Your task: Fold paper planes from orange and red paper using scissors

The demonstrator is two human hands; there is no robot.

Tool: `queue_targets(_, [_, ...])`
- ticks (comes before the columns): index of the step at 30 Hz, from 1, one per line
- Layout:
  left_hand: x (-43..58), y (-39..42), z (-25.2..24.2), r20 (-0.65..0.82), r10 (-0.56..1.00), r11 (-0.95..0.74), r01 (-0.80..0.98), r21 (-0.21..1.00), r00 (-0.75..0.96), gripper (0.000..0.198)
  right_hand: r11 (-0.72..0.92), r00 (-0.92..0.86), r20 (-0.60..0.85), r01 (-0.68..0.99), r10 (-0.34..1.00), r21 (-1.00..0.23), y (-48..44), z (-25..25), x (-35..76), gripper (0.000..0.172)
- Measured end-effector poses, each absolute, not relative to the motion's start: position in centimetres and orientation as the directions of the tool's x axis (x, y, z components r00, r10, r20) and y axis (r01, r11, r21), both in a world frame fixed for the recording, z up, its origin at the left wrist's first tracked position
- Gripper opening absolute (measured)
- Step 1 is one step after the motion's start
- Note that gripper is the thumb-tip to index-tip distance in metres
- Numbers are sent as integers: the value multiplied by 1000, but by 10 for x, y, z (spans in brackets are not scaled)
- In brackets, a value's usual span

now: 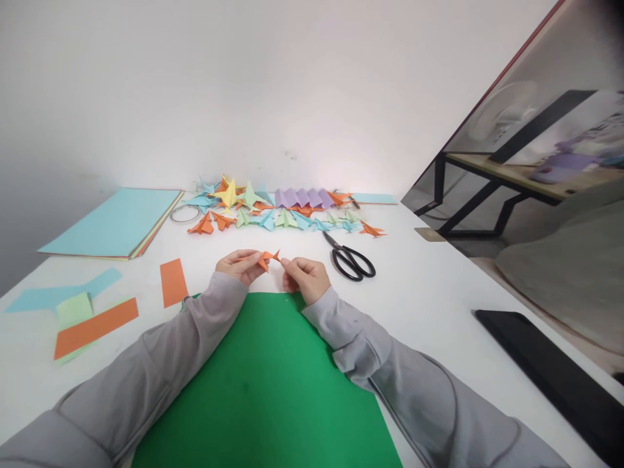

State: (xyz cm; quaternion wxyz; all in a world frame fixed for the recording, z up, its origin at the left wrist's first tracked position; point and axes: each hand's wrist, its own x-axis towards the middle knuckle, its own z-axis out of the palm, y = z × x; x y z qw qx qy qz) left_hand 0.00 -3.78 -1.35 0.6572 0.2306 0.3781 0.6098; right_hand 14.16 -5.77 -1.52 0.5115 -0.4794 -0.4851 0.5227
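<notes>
Head view: the left hand (241, 265) pinches a folded orange paper figure (266, 259) between both hands; the right hand (307, 275), fingers closed, meets its pointed end. Shaping that end seems the step in hand; next likely calls for a light, precise pinch.

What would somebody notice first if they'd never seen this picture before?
Probably the big green sheet, because it's so bright and lies right in front, between the grey sleeves. Near its far edge, the left hand holds a small orange folded paper, with the right hand at its pointed end. Next might come the colourful crowd of folded papers at the back of the white table, near the wall.
</notes>
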Motion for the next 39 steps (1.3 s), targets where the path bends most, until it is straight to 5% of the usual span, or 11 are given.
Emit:
queue_targets(4, [0, -37, -23, -114, 993, 87, -649, 756, 1, 24, 4, -64, 5, -13, 998, -1000, -62, -16, 134, 42])
queue_targets(13, [3, -40, -26, -66, 996, 88, -635, 768, 58, 30, -26, -11, -24, -192, 1000, -981, -57, -17, 134, 44])
queue_targets(19, [0, -44, -20, 18, 997, 17, -413, 910, 79, 30, 114, 43, 107, -214, 993, -970, -57, -18, 137, 31])
queue_targets(28, [-3, -49, -17, 74, 991, -47, -225, 973, 114, 32, 107, -2, 109, -171, 994, -980, -61, -15, 138, 32])
queue_targets(39, [-7, -44, -12, -20, 984, 88, -384, 919, 179, 32, 128, -75, 143, -176, 987, -976, -65, -16, 137, 33])
